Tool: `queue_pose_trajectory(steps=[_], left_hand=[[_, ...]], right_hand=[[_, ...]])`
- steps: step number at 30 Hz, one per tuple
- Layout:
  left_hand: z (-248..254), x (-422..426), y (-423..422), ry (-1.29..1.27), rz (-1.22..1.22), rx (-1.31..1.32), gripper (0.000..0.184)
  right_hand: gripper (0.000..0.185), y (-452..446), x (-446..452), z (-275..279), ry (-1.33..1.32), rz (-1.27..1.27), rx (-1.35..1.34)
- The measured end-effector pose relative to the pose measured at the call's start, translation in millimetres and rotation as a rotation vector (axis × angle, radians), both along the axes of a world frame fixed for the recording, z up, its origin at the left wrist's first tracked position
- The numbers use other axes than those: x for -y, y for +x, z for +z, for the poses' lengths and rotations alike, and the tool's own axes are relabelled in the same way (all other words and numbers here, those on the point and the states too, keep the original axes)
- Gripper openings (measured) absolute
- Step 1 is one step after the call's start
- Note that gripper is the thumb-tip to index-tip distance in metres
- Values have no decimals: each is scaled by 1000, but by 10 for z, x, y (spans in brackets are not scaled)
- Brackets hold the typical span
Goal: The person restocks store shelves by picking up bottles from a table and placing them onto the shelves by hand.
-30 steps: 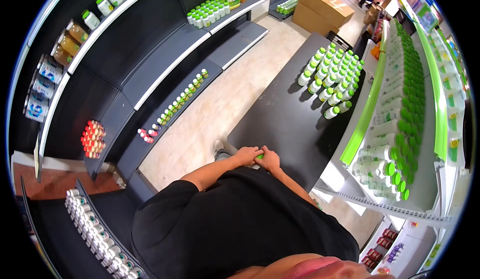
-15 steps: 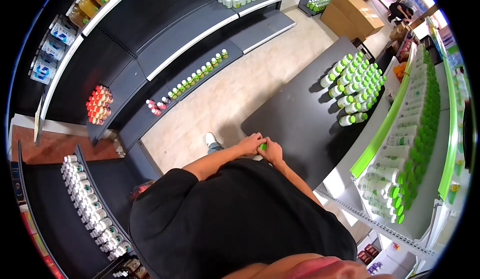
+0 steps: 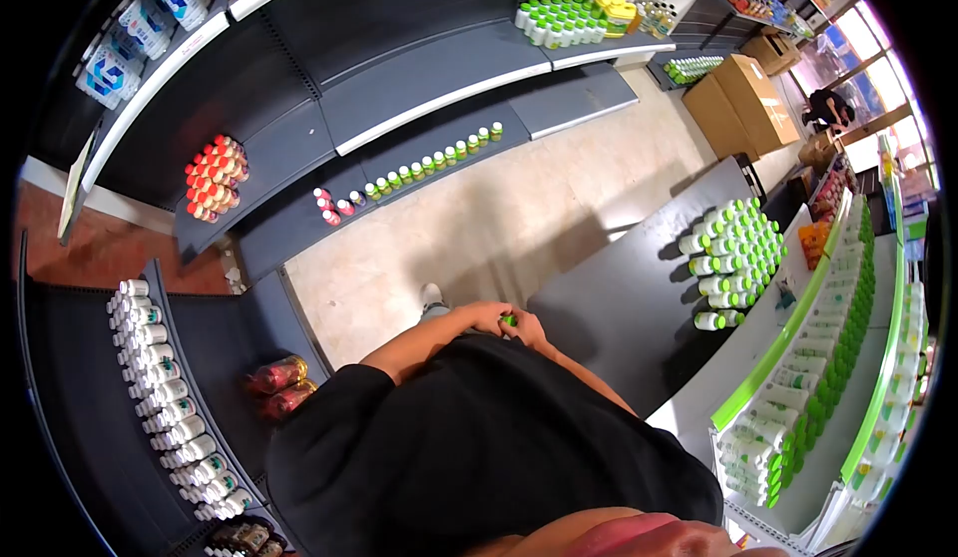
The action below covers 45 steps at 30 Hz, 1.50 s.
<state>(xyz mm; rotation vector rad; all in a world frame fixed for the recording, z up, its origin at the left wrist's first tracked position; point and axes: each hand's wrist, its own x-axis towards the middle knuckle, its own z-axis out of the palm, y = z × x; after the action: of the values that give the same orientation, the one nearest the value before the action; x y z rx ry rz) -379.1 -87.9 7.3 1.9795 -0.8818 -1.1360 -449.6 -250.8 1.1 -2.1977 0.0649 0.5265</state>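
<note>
My left hand (image 3: 488,317) and my right hand (image 3: 527,330) meet in front of my chest, fingers closed round a small green-capped bottle (image 3: 509,319). Only its green top shows between the fingers; the rest of it is hidden. Just right of my hands lies the dark grey table (image 3: 599,302). At its far right part stands a block of white bottles with green caps (image 3: 738,258), in close rows.
Ahead, a low shelf (image 3: 439,183) carries a row of small green bottles (image 3: 427,165). Red-capped bottles (image 3: 215,178) stand left, white bottles (image 3: 165,387) nearer. A rack of green-capped bottles (image 3: 808,377) lines the right. Beyond are a cardboard box (image 3: 738,108) and a crouching person (image 3: 828,108).
My body and view have turned, and the table now lies farther right of my hands. Both hands stay together on the green-capped bottle, a little farther left in view.
</note>
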Motion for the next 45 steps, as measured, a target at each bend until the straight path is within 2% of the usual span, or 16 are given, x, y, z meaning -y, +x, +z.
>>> queue_pose_trajectory(steps=[5,6,7,8,9,10,12,14,15,19,24,30,33,39,43,45], left_hand=[[-187,-776,426,0,67,-24,47],[-214,-941,484,-12,94,-63,46],[-240,-1093,517,-50,104,-113,51],[-289,-1251,596,-94,113,-147,55],[-530,-1405,540,-8,217,42,58],[-642,-1528,577,30,209,-52,64],[-566,-1701,720,27,107,-164,68],[-619,-1756,800,48,26,-206,74],[-608,-1753,839,54,8,-207,74],[-633,-1622,1019,91,-70,-194,74],[-707,-1407,1373,84,-8,-150,78],[-580,-1150,2236,124,45,-86,66],[-289,-904,2707,107,6,-43,61],[-271,-349,3331,168,-114,21,60],[-377,-83,3518,181,28,110,66],[-336,56,3719,199,-1,57,68]], right_hand=[[42,518,-624,-139,93,115,-84],[42,634,-759,-89,205,131,-229],[42,673,-887,-272,98,141,-237],[43,755,-1007,-408,159,125,-126],[43,791,-1125,-461,225,105,-32],[43,897,-1209,-395,213,122,-94],[42,996,-1282,-215,189,144,-232],[38,965,-1246,-523,162,147,-121],[36,966,-1276,-498,152,144,-66],[34,1079,-1119,-474,299,-48,-551],[35,1461,-910,-544,424,-57,-522],[48,2487,-562,-359,259,58,-431],[47,2981,-296,-459,427,101,-424],[35,3358,187,-530,491,-28,-405],[33,3583,444,-215,487,-143,-494],[35,3704,480,-432,551,-192,-346]])
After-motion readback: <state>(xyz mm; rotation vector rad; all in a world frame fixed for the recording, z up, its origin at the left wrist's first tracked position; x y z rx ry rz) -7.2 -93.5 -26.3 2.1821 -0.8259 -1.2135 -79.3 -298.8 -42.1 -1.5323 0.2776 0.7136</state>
